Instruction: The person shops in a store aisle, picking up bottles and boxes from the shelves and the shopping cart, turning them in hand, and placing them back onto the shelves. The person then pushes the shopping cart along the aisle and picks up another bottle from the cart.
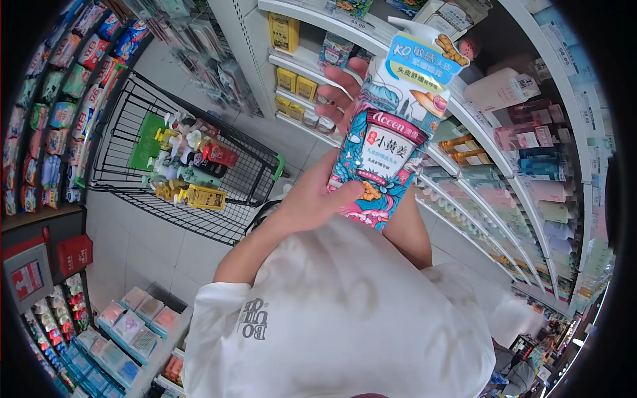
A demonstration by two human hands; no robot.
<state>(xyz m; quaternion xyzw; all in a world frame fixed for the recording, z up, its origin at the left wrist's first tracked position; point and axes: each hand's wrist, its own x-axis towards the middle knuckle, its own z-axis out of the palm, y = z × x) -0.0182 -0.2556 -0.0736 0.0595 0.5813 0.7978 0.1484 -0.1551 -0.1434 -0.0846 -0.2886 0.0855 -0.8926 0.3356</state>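
A colourful shampoo box (378, 149), teal and pink with a blue hanging card at its top, is tilted in front of my chest. My left hand (325, 192) grips its lower left side, the thumb pressed on the front. Behind the box lies my right hand (342, 99); its palm is hidden, and its spread, bent fingers come out past the upper left edge. The right forearm passes behind the box's lower end. Both hands appear to hold it.
Shelves (494, 162) of bottles curve along the right, with yellow boxes (284, 33) ahead. A black wire shopping cart (199, 229) holding several bottles stands to the left on the tiled floor (142, 255). Snack racks (63, 113) line the far left; boxed goods (136, 322) sit lower left.
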